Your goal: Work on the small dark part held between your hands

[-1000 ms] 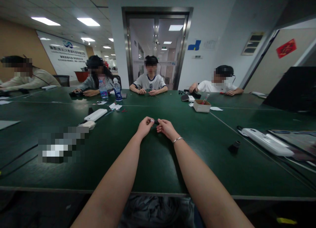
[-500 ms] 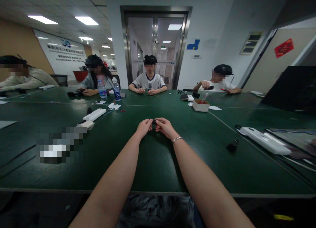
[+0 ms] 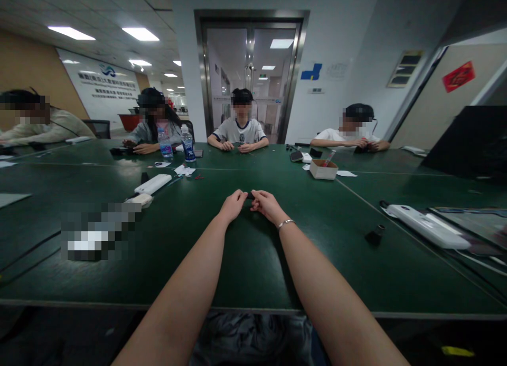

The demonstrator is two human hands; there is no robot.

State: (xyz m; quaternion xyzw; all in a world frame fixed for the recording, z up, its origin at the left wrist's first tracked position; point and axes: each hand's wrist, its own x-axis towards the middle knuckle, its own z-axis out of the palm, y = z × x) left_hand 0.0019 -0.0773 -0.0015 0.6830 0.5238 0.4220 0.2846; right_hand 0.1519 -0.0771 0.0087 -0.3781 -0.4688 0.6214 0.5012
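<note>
Small black piece (image 3: 250, 196), mostly hidden, sits over the smooth dark-green tabletop (image 3: 253, 271), between bare left hand (image 3: 233, 205) and bare right hand (image 3: 269, 205). Left hand pinches one end, right hand the other; grips narrow. Silver-coloured bracelet (image 3: 285, 223) circles the right wrist. Black tapered object (image 3: 374, 236) rests well apart, to the right.
</note>
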